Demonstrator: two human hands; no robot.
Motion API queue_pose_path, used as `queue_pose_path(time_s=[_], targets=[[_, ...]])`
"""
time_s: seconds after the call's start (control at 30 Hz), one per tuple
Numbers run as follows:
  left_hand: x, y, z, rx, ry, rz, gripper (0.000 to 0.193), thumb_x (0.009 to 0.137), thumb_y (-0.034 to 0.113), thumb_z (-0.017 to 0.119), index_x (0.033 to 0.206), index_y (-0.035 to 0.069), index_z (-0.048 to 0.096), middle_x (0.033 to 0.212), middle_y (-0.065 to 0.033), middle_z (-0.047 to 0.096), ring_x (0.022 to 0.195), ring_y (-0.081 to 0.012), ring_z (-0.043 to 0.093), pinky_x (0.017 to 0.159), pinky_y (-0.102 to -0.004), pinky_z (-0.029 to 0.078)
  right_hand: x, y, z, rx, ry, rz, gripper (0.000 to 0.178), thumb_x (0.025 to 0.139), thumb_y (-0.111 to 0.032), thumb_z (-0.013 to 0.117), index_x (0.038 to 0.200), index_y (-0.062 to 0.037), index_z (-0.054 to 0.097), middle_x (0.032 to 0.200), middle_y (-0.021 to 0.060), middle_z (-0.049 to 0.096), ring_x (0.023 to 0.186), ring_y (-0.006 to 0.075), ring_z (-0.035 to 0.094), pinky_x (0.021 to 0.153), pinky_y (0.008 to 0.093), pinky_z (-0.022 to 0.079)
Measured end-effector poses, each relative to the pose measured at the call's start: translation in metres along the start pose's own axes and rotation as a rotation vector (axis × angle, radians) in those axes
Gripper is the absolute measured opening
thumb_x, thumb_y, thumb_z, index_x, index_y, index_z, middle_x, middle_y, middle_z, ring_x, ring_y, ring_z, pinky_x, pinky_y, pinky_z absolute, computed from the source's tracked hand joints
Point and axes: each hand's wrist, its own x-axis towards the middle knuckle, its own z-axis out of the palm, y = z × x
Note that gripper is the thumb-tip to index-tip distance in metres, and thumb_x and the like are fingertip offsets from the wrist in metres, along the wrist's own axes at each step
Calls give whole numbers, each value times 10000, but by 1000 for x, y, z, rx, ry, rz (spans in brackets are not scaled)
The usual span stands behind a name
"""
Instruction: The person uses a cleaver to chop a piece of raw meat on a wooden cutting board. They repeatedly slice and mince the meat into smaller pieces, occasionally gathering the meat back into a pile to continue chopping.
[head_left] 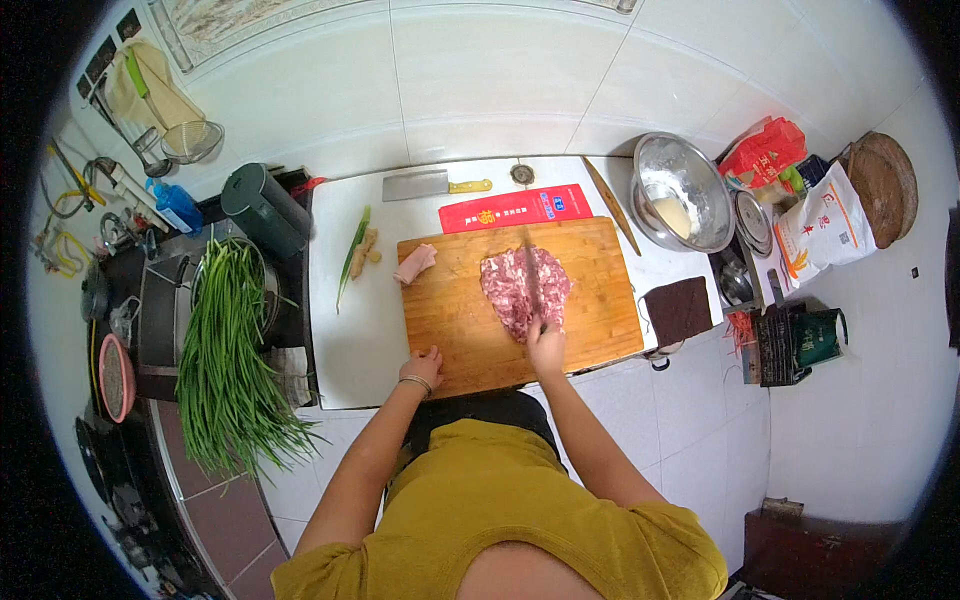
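A spread of minced meat (498, 285) lies on the wooden cutting board (600, 320). My right hand (545, 350) is closed round the handle of a knife, whose blurred blade (532, 275) points away from me over the middle of the meat. At the board's near left corner, my left hand (425, 368) rests on the wood with its fingers stretched out. A pale pink piece of meat (415, 263) sits on the board's far left part. Beyond the board lies a cleaver with a yellow handle (470, 186), beside a red printed box (515, 208).
Ginger (362, 255) and a green onion (352, 258) lie left of the board. Green chives (230, 360) overflow a pot on the left. A rolling pin (610, 203), a metal bowl with dough (672, 216) and a dark cloth (678, 312) are on the right.
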Motion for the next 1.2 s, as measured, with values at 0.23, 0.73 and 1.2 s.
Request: queue_pose_path(time_s=[0.23,0.73,1.2], targets=[[13,-10,19,-4,7,25,560,839,367,416,1316,123,254,1410,-35,144,1147,-280,342,977,-375,298,19,-46,-41,-133,-262,48,462,826,-379,456,773,59,591,689,265,566,689,399,578,614,474,450],[8,-5,10,-14,18,-25,552,812,314,463,1312,170,278,1406,40,158,1195,-278,293,917,-356,386,-9,-40,-9,-128,-211,49,470,811,-390,471,750,59,595,706,278,569,700,420,571,649,469,458],[-3,-4,1,-38,32,-15,551,813,305,457,1315,164,277,1411,37,145,1170,-280,314,919,-332,381,-13,-23,20,-281,-439,80,460,818,-399,460,812,43,589,733,285,564,735,403,573,660,470,451]])
